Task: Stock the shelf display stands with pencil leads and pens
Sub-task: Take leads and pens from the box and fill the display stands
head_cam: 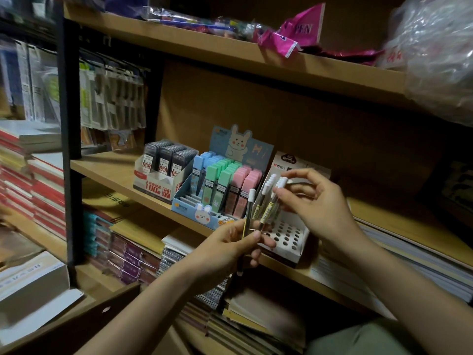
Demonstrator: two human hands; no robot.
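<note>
Dim light; wooden shelves on black metal upright; brown back panel.

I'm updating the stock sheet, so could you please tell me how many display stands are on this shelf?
3, side by side: the white lead stand at left, the blue bunny stand in the middle, and the white pen stand with holes at right, partly hidden by the hands.

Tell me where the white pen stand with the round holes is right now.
The white pen stand sits on the middle shelf, right of the bunny lead display, just behind the left hand holding pens.
</note>
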